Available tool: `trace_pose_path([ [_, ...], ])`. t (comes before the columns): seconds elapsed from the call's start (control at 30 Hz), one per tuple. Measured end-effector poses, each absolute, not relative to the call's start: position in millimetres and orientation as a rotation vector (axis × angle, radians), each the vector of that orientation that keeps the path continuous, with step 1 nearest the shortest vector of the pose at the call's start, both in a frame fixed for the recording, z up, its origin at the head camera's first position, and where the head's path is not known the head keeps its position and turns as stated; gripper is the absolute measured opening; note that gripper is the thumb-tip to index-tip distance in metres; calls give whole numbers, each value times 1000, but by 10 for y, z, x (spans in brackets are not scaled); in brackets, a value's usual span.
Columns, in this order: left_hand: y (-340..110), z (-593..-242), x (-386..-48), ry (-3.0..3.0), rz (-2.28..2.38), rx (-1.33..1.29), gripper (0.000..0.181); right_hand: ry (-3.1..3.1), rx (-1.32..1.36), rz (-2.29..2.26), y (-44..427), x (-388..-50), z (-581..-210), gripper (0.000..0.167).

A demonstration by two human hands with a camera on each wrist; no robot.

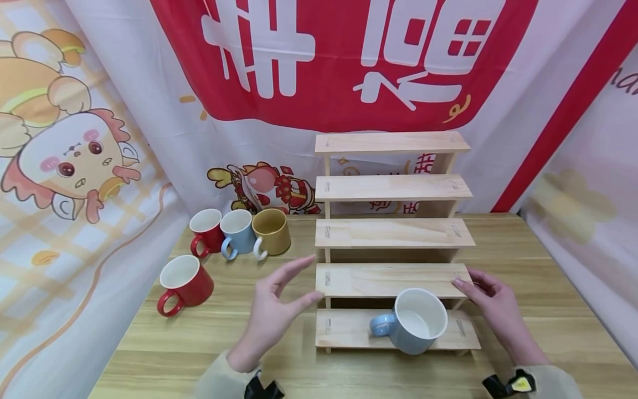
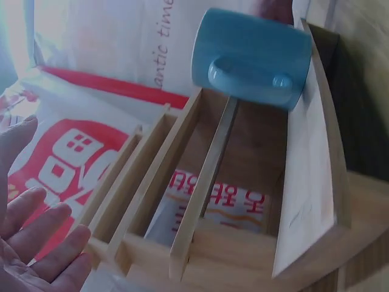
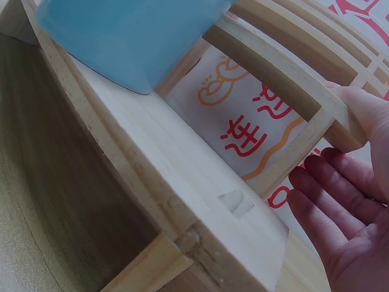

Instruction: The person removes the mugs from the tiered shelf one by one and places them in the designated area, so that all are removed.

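A tiered wooden rack (image 1: 379,280) stands on the table, its shelves rising like steps toward the back. On its lowest shelf sits a light blue mug (image 1: 417,322), white inside, upright with its handle to the left; its side also shows as a blue mug (image 2: 255,58) in the left wrist view. My right hand (image 1: 493,305) holds the right end of the second shelf from the bottom, thumb on top and the other fingers beside and below the board. At the rack's left side my left hand (image 1: 276,310) is spread, thumb and fingers apart, holding nothing.
To the left, a red mug (image 1: 206,233), another light blue mug (image 1: 238,231) and a tan mug (image 1: 271,231) stand in a row. A second red mug (image 1: 186,282) is nearer me. Printed cloth (image 1: 349,66) hangs behind the wooden table (image 1: 149,354).
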State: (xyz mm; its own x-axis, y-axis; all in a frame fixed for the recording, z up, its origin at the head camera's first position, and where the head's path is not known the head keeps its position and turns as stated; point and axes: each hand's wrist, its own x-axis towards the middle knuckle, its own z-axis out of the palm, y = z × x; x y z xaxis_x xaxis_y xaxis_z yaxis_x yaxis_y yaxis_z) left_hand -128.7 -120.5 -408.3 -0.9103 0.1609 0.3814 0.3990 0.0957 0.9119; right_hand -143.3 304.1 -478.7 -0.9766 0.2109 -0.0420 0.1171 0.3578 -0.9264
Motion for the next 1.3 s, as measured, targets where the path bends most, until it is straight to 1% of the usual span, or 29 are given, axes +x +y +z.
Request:
trace_pose_path([
  [0.23,-1003,-4136,-1261,-2343,-1958,-651,52,-2502,-284,1714,3042,-1424,-4792,66],
  [0.47,-759,-4308,-1226,-2415,-1948,-900,53,-2515,-298,1719,3030,-1421,-4795,66],
  [0.77,-535,-4533,-1202,-2572,-1984,-992,52,-2509,-297,1706,3024,-1431,-4764,68],
  [1.03,-406,-4633,-1168,-2431,-2153,-978,47,-2516,-300,1702,3034,-1444,-4769,67],
  [1.3,-262,-4715,-1139,-2362,-2273,-779,32,-2517,-311,1704,3034,-1432,-4762,68],
])
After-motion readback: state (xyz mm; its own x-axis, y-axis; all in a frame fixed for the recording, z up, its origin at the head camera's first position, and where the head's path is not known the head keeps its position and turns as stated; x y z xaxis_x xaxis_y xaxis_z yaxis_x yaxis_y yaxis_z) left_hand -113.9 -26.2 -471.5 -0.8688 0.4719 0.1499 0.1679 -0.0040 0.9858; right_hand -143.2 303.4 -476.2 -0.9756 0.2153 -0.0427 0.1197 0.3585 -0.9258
